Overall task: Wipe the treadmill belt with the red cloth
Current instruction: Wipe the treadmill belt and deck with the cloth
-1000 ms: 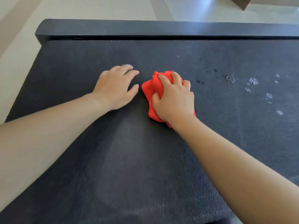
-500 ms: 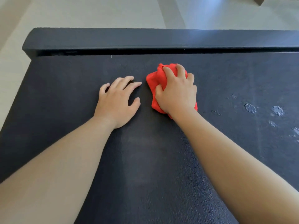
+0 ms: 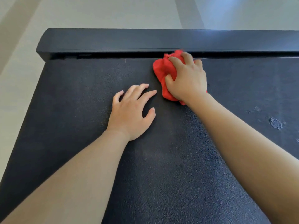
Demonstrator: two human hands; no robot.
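At belt's (image 3: 80, 102) far edge, red cloth (image 3: 161, 70) bunched under clenched right hand (image 3: 186, 80); left hand (image 3: 129, 115) flat, empty.

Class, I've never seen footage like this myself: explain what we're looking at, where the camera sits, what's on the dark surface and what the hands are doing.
There is no machine here, just a person's two bare hands, filmed by a camera worn on the head and looking down. The dark textured surface is a treadmill belt, ending at a black end cover. The right hand grips a bunched red cloth and presses it onto the belt beside that cover. The left hand rests open on the belt, holding nothing. Pale dusty smudges show at the right.
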